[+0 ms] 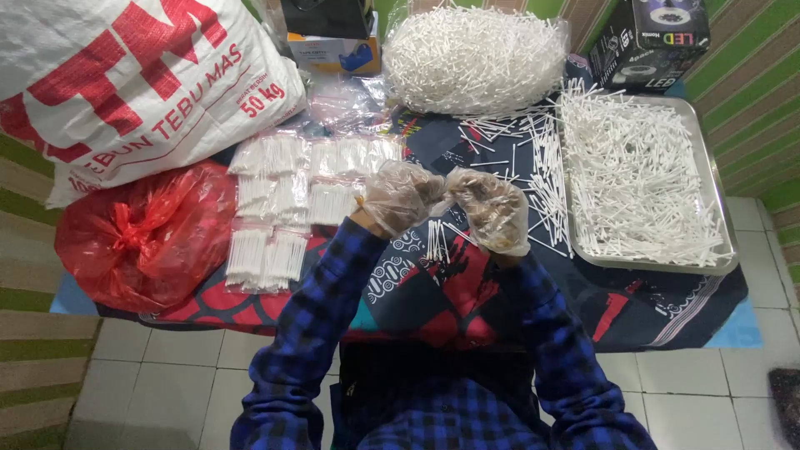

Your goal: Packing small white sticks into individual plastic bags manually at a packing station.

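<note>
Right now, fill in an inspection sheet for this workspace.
Surface: patterned cloth spread over a tiled floor.
Job's things: white sticks lying under the hands; filled clear packets in rows.
Clutter: metal tray of loose sticks, clear bag of sticks, red plastic bag, white sack, black box.
Grippers: left hand and right hand, both in clear plastic gloves, close together; their grip cannot be made out.
Cables: nothing seen.
Surroundings: green striped wall.

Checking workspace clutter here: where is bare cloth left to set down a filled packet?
Bare cloth lies below the metal tray, and a patch sits under the gloved left hand and right hand. Crowded: packed bags left, loose sticks between hands and tray.
</note>
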